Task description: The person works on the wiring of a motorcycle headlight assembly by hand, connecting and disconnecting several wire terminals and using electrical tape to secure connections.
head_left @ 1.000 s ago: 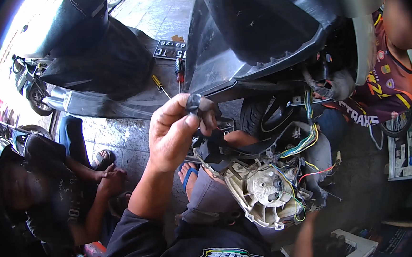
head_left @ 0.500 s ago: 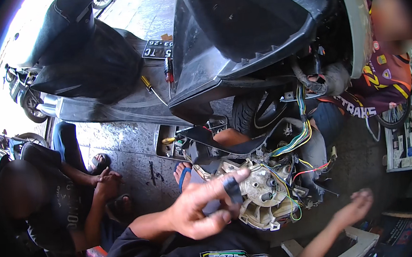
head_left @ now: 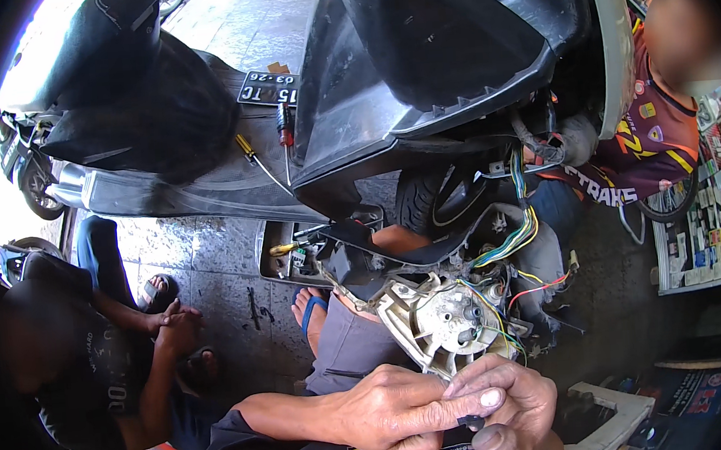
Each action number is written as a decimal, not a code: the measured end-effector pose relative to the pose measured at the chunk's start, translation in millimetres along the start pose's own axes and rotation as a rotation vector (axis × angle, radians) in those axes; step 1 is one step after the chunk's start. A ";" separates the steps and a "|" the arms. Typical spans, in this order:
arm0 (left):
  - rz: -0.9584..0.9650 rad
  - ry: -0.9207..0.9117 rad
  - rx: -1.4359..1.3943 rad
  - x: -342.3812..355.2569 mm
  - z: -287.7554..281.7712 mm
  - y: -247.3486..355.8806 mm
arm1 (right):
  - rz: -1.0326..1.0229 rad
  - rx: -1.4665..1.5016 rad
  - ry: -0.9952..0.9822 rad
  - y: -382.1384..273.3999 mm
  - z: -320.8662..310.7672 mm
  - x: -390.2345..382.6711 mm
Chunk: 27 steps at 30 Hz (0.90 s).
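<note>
- A seated person in a dark printed shirt (head_left: 95, 369) sits at the far left with hands clasped over the knees, well apart from the work; one such onlooker on this side.
- Two screwdrivers lie on the dark body panel: a yellow-handled screwdriver (head_left: 246, 147) and, just beside it, a red-handled screwdriver (head_left: 285, 123). A third tool with a yellow grip (head_left: 283, 249) sits in the shallow metal tray (head_left: 265, 269) on the tiled floor.
- One black scooter body shell (head_left: 417, 79) is tipped up above the opened front end.
- The left hand (head_left: 390, 411) is low in the middle, fingers curled shut, forefinger and thumb pinching a small black plastic part (head_left: 472, 423), likely a connector or clip; it is too small to tell more.
- The right hand (head_left: 516, 411) touches the left, its fingers folded round the same small part from the other side, thumb beneath it. The part sits between both hands, just below the housing.
- To do this well, I judge that the fingertips should hold the piece squarely and near its end, so that it can be turned and looked at without dropping into the wiring.
- One cream round plastic lamp housing (head_left: 442, 319) hangs near the hands, its back facing up.
- One bundle of coloured wires (head_left: 512, 239), blue, yellow, green and red, runs from the housing up into the frame.
- One second person in a maroon and yellow jersey (head_left: 632, 156) crouches at the right.
</note>
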<state>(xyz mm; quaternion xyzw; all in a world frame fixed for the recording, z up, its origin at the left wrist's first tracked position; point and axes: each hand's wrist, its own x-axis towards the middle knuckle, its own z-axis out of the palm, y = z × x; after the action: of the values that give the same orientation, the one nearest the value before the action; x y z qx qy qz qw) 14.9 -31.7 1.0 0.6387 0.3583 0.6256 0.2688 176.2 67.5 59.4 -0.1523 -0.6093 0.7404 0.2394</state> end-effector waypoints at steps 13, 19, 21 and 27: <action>-0.231 0.293 0.917 23.1 -26.2 -22.3 | -0.223 -0.539 0.289 -11.5 -22.9 22.8; -0.349 0.227 0.943 30.5 -19.9 -36.6 | -0.107 -0.478 0.233 -7.4 -16.2 46.0; -0.339 0.212 0.917 28.6 -24.1 -34.5 | 0.012 -0.395 0.212 -9.6 -5.6 48.7; -0.363 0.226 0.794 23.8 -31.0 -21.5 | 0.224 0.009 0.254 5.0 14.7 45.6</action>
<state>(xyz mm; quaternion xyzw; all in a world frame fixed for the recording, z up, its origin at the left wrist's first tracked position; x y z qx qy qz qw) -19.4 -3.1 0.7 0.5469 0.7038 0.4483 0.0675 129.5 79.1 60.7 -0.3106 -0.5499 0.7401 0.2312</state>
